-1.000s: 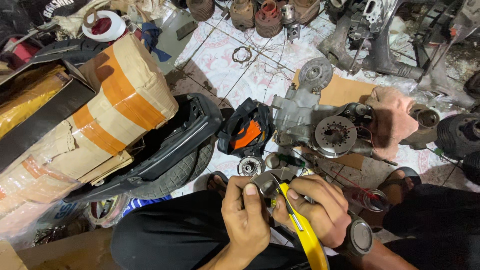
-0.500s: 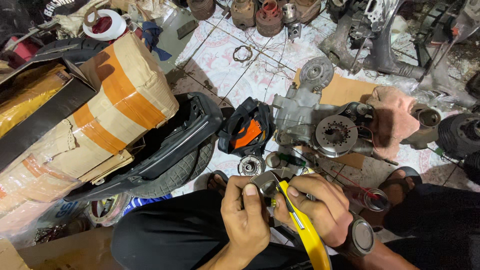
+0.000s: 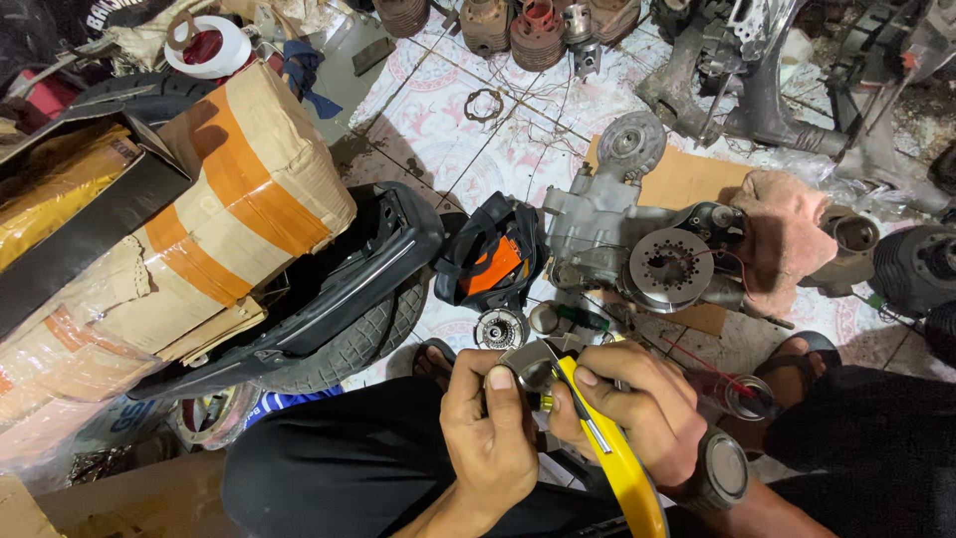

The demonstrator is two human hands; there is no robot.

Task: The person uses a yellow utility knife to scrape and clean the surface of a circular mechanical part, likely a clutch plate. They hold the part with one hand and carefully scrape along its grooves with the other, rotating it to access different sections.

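Note:
My left hand (image 3: 490, 428) grips a small round metal part (image 3: 531, 367) between thumb and fingers, just above my lap. Close beside it, my right hand (image 3: 635, 408) holds a yellow-handled tool (image 3: 619, 460) whose metal shaft points up at the part. The two hands touch each other. A watch (image 3: 723, 472) sits on my right wrist. On the floor ahead lies a grey engine casing (image 3: 637, 249) with a round perforated disc on it.
A taped cardboard box (image 3: 209, 229) fills the left. A black plastic cover and a tyre (image 3: 349, 329) lie beside it. An orange-and-black bag (image 3: 495, 261), a pink rag (image 3: 787, 234), small gears (image 3: 501, 327) and engine cylinders (image 3: 538, 30) surround the tiled floor.

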